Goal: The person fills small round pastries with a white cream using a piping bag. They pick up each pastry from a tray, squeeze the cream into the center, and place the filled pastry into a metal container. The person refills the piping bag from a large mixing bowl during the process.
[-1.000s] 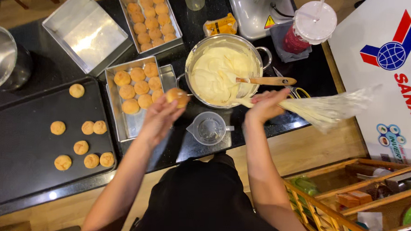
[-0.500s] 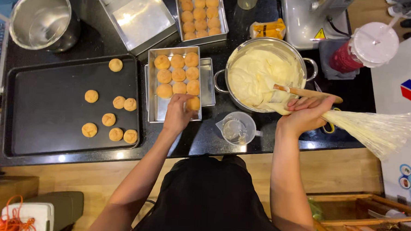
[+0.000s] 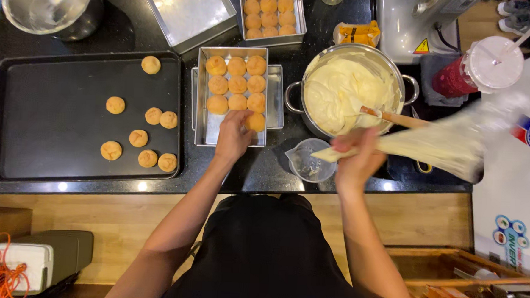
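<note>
One round golden puff (image 3: pixel 255 122) meets left hand (image 3: pixel 233 135).

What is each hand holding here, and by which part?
The right hand grips a cream-filled piping bag near its narrow tip end. The left hand has its fingertips on a round pastry puff in the steel tray.

**Packages, labels and signs I see from the head camera**

At the top of the black counter, right of the upper tray, lies a small yellow packet (image 3: pixel 354 34) with dark print. On the white machine I see a yellow triangle warning label (image 3: pixel 422 47). At the right edge stands a big white board (image 3: pixel 516 196) with a red and blue globe emblem and small round blue and green logos lower down
</note>
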